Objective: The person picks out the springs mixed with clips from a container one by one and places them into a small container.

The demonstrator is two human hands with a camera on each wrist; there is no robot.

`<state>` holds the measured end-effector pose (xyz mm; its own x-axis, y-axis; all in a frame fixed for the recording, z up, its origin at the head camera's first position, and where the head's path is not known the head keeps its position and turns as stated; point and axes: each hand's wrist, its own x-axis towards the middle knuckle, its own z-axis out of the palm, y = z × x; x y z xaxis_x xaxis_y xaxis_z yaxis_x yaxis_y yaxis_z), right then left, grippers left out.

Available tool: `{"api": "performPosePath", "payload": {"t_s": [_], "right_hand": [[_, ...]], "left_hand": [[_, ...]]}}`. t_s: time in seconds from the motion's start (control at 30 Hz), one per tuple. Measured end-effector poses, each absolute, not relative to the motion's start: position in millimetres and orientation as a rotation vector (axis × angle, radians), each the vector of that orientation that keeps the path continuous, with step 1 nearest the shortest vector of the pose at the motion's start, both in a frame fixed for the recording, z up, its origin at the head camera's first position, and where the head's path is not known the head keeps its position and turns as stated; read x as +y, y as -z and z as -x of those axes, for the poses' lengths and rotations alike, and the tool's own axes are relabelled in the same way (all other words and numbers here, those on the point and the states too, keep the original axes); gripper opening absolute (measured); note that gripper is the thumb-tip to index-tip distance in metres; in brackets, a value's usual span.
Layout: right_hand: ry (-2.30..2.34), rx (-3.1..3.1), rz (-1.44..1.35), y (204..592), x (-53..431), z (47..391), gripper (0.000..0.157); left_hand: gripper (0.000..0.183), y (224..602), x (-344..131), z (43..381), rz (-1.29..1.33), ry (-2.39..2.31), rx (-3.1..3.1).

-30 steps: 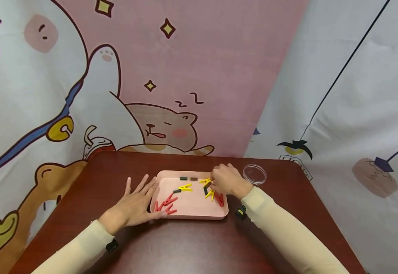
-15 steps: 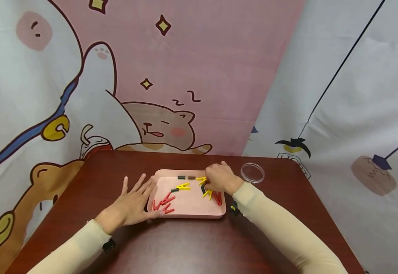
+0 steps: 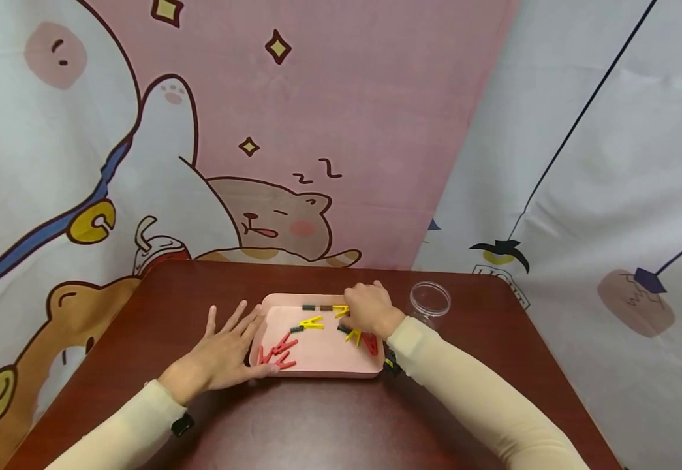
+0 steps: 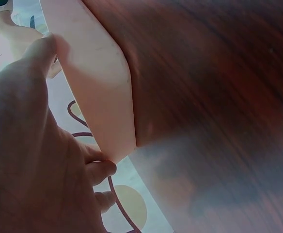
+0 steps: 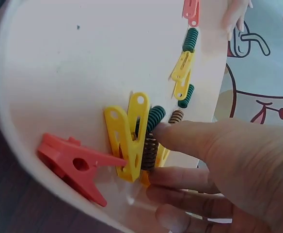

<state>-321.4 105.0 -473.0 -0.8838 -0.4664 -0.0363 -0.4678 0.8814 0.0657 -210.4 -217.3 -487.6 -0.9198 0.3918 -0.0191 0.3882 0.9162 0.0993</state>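
A shallow pink tray (image 3: 317, 365) holds yellow and red plastic clothespins and small green and brown coil springs. My left hand (image 3: 223, 356) lies spread at its left end, fingers straight along the side and thumb at the front rim. Over the right half, my right hand (image 3: 370, 309) pinches a brown spring (image 5: 150, 151) between thumb and index finger. Right at the thumb tip lies a green spring (image 5: 155, 118). A yellow clothespin (image 5: 127, 133) rests against these springs, and a red clothespin (image 5: 76, 165) sits beside it near the tray wall. The head view hides the pinched spring behind the hand.
Behind the tray's right end stands a round clear plastic container (image 3: 429, 299). Along the tray's back are another green spring (image 3: 308, 307) and brown spring (image 3: 325, 307). Several red clothespins (image 3: 282, 344) gather at the front left. A cartoon-print cloth (image 3: 376, 130) hangs behind the table.
My right hand has shifted slightly left within the tray. The green spring by its fingers has turned from upright to slanting. The left hand stays at the tray's left end.
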Motion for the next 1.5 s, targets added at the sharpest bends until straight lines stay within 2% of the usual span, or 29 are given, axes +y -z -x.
{"api": "performPosePath", "payload": {"t_s": [0.57,0.83,1.5], "right_hand": [[-0.094,3.051,0.684,471,106,315,0.037],[-0.048,3.075,0.649,464,110,316,0.030],[0.041,3.161,0.702,453,122,306,0.025]], "left_hand": [[0.116,484,-215,208,-0.622,-0.159,3.042],[0.117,484,-215,208,-0.636,-0.141,3.045],[0.116,486,-214,208,-0.615,-0.155,3.050]]}}
